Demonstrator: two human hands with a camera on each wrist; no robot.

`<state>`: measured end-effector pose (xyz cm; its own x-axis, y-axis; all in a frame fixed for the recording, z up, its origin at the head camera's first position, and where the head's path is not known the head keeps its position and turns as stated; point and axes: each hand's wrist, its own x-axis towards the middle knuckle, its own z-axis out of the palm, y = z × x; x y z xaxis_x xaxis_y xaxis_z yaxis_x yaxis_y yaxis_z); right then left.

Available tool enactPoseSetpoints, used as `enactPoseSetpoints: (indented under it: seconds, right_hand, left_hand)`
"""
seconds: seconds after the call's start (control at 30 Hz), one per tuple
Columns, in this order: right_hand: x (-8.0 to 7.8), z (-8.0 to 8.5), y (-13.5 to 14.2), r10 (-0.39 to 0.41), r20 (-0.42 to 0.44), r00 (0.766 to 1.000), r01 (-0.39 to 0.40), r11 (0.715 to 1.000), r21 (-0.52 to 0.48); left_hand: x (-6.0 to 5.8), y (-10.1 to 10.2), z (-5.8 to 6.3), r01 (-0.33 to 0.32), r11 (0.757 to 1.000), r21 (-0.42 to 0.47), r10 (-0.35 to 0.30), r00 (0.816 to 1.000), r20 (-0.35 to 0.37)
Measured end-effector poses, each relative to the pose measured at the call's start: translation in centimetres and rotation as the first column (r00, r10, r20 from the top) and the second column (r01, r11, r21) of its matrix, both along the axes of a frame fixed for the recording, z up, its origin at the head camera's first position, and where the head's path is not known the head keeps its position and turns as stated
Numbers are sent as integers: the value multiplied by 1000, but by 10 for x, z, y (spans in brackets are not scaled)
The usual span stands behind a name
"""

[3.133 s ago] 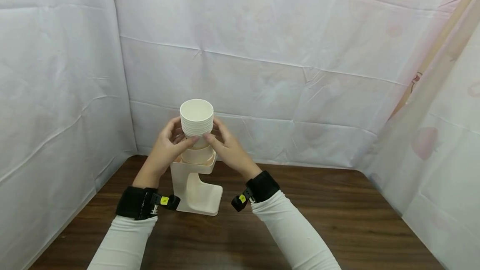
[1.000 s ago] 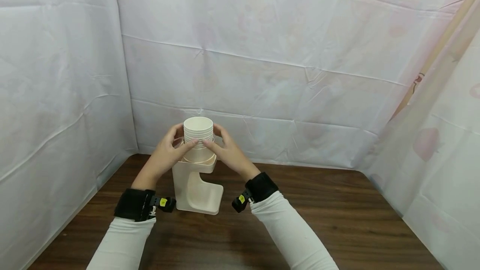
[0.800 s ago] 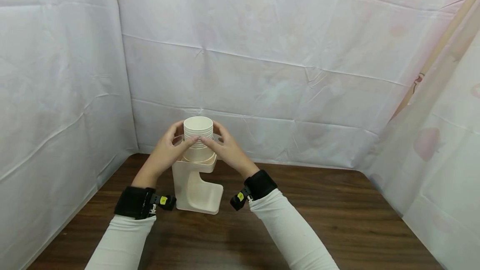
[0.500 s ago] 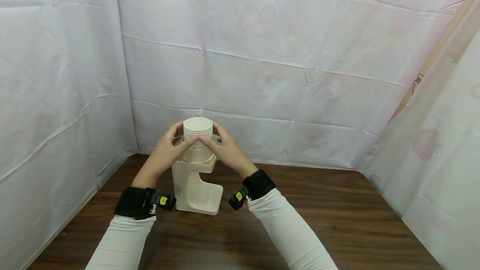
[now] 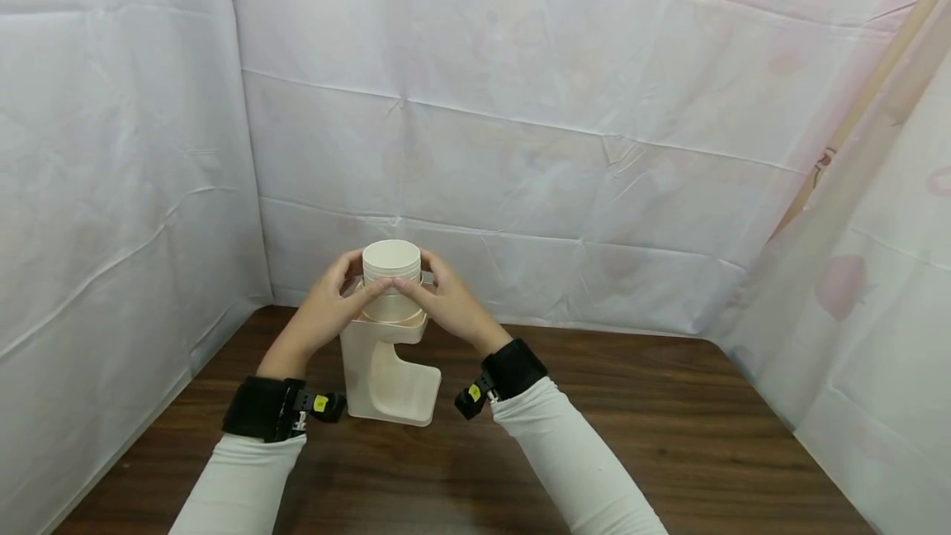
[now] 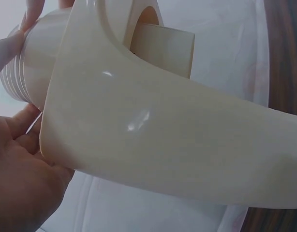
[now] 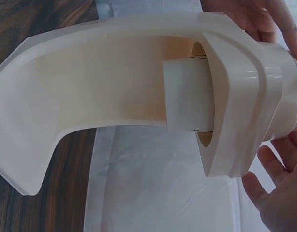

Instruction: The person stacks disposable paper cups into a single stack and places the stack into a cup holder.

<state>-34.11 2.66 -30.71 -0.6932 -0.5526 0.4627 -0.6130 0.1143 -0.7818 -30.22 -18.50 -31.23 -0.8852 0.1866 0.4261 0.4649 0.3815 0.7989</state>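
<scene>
A stack of nested white paper cups [image 5: 391, 258] stands mouth up in the round collar [image 5: 394, 308] of a cream cup dispenser [image 5: 360, 366]. From the left, my left hand [image 5: 327, 308] curves round the stack; my right hand [image 5: 455, 305] does the same from the right. Both thumbs meet at the front of the cups, low on the visible rims, just above the collar. In the right wrist view, the bottom of a cup [image 7: 187, 94] sticks out through the hole under the dispenser's top. The left wrist view shows that cup bottom [image 6: 165, 50] too.
The dispenser stands upright on a dark wood table [image 5: 631, 419], its foot [image 5: 416, 395] towards me. A pale curtain [image 5: 520, 147] hangs close behind it, with more at both sides. Black wrist cameras [image 5: 327, 404] sit on both wrists.
The cup stack has sunk lower into the dispenser, and fewer rims show above the collar. Both hands have moved down a little with it, and the thumbs have come together.
</scene>
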Motion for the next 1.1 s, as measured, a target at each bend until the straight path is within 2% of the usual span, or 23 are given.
enactPoseSetpoints:
  seconds: [0.07, 0.3, 0.4, 0.67, 0.83, 1.1]
  right_hand:
    - [0, -1, 0, -1, -7, 1000, 1, 1000, 1]
    - [2, -5, 4, -150, -73, 986, 158, 981, 117]
    - [2, -6, 5, -175, -89, 981, 186, 972, 144]
    - [2, -8, 6, -182, -64, 981, 190, 968, 161]
    - [4, -8, 6, -192, -53, 980, 198, 967, 161]
    - [8, -12, 3, -191, -41, 981, 194, 972, 129]
  left_hand:
    - [0, 0, -1, -1, 1000, 3, 1, 1000, 2]
    - [0, 1, -8, -17, 1000, -7, 17, 1000, -13]
    - [-1, 2, -11, -37, 999, -29, 36, 999, -39]
    - [-2, 3, -14, -71, 996, -55, 67, 995, -77]
    - [-1, 3, -13, -68, 996, -50, 65, 996, -58]
    - [3, 1, -12, -30, 999, 16, 30, 1000, 8]
